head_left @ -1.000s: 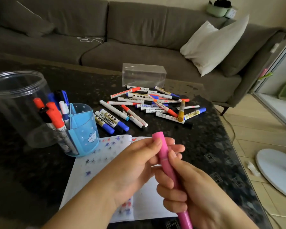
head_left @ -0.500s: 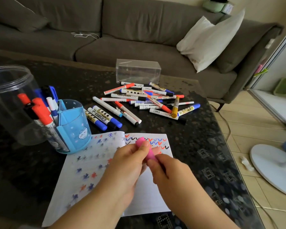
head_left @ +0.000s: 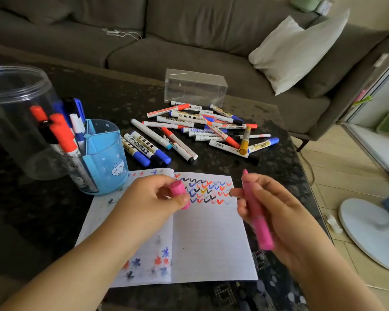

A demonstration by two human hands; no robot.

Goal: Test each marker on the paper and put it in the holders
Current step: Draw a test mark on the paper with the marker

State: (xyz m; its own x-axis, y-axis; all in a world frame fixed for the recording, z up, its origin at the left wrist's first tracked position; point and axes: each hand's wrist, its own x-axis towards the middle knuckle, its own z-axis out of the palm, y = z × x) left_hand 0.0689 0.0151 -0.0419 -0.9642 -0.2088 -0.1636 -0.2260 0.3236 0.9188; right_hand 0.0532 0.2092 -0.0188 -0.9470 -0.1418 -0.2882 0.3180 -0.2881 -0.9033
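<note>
Dim interior, daylight entering from the right of the frame.
Floor at right is reading bright; sofa point(head_left: 189, 41) and dark table point(head_left: 279, 176) are lying underexposed. Motion blur is softening both hands; wide-angle distortion is bending the frame edges.

Two hands point(head_left: 148, 203) point(head_left: 276, 212), one pink marker point(head_left: 256, 216), one pink cap point(head_left: 180, 191), two holders point(head_left: 103, 158) point(head_left: 14, 113), one notebook point(head_left: 207, 239).

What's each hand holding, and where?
Left hand pinches the pink cap by its side. Right hand grips the pink marker mid-barrel.
</note>
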